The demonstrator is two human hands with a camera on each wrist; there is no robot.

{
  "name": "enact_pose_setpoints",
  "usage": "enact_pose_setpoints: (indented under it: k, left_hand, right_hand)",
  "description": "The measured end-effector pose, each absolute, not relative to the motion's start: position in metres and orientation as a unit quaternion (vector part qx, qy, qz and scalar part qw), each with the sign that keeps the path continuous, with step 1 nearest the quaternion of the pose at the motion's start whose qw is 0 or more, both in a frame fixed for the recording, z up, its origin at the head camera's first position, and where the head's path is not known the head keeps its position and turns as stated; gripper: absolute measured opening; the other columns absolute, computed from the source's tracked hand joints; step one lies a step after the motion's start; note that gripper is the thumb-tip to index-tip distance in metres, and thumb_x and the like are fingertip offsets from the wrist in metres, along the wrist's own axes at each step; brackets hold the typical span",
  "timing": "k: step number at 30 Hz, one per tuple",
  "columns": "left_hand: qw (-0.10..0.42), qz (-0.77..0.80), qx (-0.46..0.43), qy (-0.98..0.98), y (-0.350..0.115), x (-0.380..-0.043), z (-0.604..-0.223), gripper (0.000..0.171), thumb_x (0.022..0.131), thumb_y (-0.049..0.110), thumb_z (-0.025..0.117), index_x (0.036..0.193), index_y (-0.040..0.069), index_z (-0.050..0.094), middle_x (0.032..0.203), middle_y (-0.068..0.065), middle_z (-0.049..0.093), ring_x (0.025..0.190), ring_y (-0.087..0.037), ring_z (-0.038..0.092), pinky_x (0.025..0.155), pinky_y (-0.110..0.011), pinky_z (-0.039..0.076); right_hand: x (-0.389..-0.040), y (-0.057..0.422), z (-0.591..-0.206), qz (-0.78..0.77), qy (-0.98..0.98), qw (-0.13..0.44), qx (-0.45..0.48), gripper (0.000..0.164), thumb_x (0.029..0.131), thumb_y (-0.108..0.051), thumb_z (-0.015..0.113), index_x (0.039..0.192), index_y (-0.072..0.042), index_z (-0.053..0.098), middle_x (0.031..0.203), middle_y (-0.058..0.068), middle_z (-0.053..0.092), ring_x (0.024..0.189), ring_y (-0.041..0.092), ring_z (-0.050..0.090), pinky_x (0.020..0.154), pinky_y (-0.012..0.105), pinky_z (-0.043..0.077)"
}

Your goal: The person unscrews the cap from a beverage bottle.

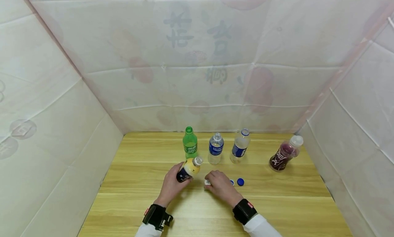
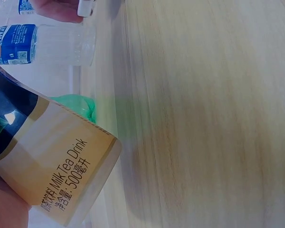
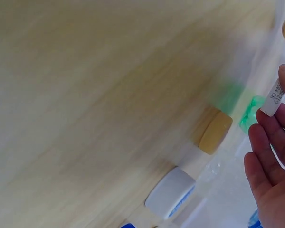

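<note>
My left hand grips a milk tea bottle with a yellow and dark blue wrapper, tilted so its top leans right. "Milk Tea Drink" is legible on its lower part in the left wrist view. Between thumb and fingers, my right hand pinches a small white cap with print on its side, to the right of the bottle. Below that hand, in the right wrist view, a yellow-orange cap and a white cap lie on the table. A blue cap lies just right of my right hand.
Behind my hands stand an uncapped green bottle and two uncapped clear bottles with blue labels, one in the middle and another to its right. A dark red drink bottle with a white cap stands far right. Printed cloth walls surround the wooden table.
</note>
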State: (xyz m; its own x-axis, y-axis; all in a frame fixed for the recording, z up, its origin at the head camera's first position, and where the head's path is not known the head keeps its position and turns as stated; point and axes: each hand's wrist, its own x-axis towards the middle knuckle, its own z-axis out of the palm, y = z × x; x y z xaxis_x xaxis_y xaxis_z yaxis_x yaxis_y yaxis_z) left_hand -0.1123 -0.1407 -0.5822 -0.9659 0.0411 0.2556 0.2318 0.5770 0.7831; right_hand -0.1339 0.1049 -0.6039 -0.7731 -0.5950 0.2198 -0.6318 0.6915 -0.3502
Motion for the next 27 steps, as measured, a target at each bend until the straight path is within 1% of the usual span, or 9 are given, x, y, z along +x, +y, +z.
enact_pose_setpoints:
  k: [6,17,27]
  left_hand:
    - [0.111,-0.454,-0.080,-0.881,-0.141,-0.112,-0.582,0.070,0.077,0.020,0.091,0.139,0.006,0.060,0.122,-0.012,0.069,0.106,-0.029,0.067,0.091,-0.051,0.055]
    - [0.107,-0.459,-0.076,-0.879,-0.140,-0.111,-0.582,0.070,0.077,0.020,0.092,0.138,0.007,0.061,0.122,-0.012,0.069,0.106,-0.029,0.067,0.091,-0.051,0.055]
    - [0.121,-0.455,-0.087,-0.878,-0.138,-0.113,-0.583,0.069,0.077,0.020,0.092,0.138,0.006,0.061,0.120,-0.011,0.070,0.104,-0.029,0.067,0.089,-0.050,0.056]
  right_hand:
    - [-0.135,0.102,-0.610,0.193,-0.920,0.047,0.338,0.027,0.089,-0.027,0.083,0.106,-0.010,0.073,0.099,0.000,0.069,0.091,0.015,0.063,0.082,0.033,0.056]
    - [-0.137,0.100,-0.616,0.191,-0.925,0.027,0.327,0.026,0.089,-0.024,0.084,0.107,-0.010,0.072,0.098,-0.001,0.066,0.089,0.014,0.060,0.079,0.030,0.055]
    - [-0.139,0.100,-0.616,0.199,-0.925,0.015,0.324,0.025,0.090,-0.024,0.083,0.107,-0.009,0.071,0.100,-0.001,0.063,0.088,0.013,0.057,0.077,0.029,0.054]
